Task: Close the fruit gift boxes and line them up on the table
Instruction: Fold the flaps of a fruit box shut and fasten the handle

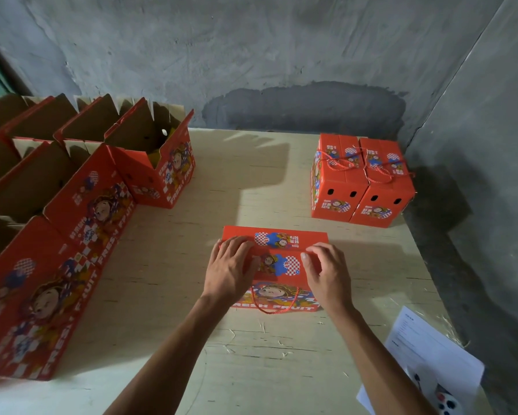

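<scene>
A red fruit gift box (281,244) stands in the middle of the table with its top flaps folded down. My left hand (229,269) lies flat on the left part of the top, fingers spread. On the right part rests my right hand (326,272), fingers bent, fingertips on the flap. A red cord handle (274,308) hangs down the box's front. Two closed red boxes (361,181) stand side by side at the far right corner, cord handles on top. Several open red boxes (72,205) stand in rows on the left, flaps up.
The pale table (251,354) meets a grey wall behind and on the right. Printed paper sheets (425,360) lie at the near right edge. The nearest open box (159,163) stands at the far left-centre.
</scene>
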Tool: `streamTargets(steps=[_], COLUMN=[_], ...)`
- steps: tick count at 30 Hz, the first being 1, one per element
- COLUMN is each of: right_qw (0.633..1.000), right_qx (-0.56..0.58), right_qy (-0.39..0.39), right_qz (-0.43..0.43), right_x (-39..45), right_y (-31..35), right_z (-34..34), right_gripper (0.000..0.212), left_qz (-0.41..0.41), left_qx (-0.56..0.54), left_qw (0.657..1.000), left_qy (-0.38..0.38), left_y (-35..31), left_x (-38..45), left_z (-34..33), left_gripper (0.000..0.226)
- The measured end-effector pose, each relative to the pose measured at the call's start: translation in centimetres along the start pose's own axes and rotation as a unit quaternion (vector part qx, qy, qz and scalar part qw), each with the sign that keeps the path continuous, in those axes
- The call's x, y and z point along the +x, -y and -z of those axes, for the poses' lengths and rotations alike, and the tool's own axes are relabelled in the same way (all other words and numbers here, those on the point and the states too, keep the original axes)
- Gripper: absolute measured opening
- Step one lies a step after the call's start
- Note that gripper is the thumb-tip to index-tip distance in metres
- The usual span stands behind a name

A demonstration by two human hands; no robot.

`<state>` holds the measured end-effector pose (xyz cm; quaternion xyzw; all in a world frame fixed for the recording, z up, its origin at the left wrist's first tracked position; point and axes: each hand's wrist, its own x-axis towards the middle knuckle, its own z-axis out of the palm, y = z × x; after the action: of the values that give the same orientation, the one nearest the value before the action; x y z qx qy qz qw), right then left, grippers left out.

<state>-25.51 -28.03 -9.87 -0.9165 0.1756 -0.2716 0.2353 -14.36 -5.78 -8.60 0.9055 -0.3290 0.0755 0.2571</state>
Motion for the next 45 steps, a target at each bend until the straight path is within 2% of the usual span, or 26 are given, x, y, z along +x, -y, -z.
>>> streamTargets(steps=[5, 11, 17, 25, 27, 29, 32, 34, 36, 40, 45], right_qw=[1.0, 1.0, 0.999, 0.998, 0.997, 0.995, 0.982, 0.955, 0.936, 0.95, 0.954], right_qx=[0.001, 0.001, 0.041, 0.055, 0.055, 0.059, 0.101, 0.16, 0.173, 0.115, 0.087], right_qy=[0.002, 0.001, 0.012, 0.01, 0.003, 0.01, 0.031, 0.051, 0.076, 0.047, 0.03], right_qz=[0.002, -0.004, -0.023, -0.042, -0.054, -0.08, -0.155, -0.246, -0.298, -0.288, -0.286], right_x=[0.4, 0.4, 0.3, 0.2, 0.1, 0.0, -0.4, -0.2, 0.2, 0.2, 0.3], right_y=[0.2, 0.2, 0.3, 0.4, 0.5, 0.7, 0.9, 0.9, 0.9, 1.1, 1.2], right_z=[0.3, 0.4, 0.4, -0.2, -0.3, -0.2, -0.1, 0.3, 0.5, -0.4, -0.6], right_gripper=[0.023, 0.021, 0.02, 0.022, 0.026, 0.036, 0.068, 0.087, 0.09, 0.075, 0.072], left_qz=[0.002, -0.001, -0.002, -0.002, 0.013, 0.07, 0.242, 0.318, 0.322, 0.323, 0.326], left_qx=[-0.024, -0.057, -0.09, -0.02, -0.016, -0.035, -0.149, -0.206, -0.248, -0.361, -0.372], left_qw=[1.0, 0.997, 0.995, 1.0, 1.0, 0.997, 0.959, 0.925, 0.913, 0.875, 0.868], left_qy=[0.002, -0.043, -0.052, -0.009, -0.006, -0.008, 0.015, 0.035, 0.028, -0.007, -0.029], left_y=[0.5, 0.7, 1.1, 1.4, 1.0, 0.5, 0.4, 1.0, 1.6, 2.0, 1.9], left_x=[0.2, 0.4, 0.2, -0.3, -0.2, 0.0, 1.2, 2.3, 2.4, 0.9, 1.0], left_z=[-0.1, -0.8, -1.1, -1.7, -1.7, -1.8, -1.3, -0.8, -0.4, -0.7, -1.3], left_gripper=[0.037, 0.025, 0.033, 0.052, 0.059, 0.064, 0.072, 0.068, 0.066, 0.085, 0.084])
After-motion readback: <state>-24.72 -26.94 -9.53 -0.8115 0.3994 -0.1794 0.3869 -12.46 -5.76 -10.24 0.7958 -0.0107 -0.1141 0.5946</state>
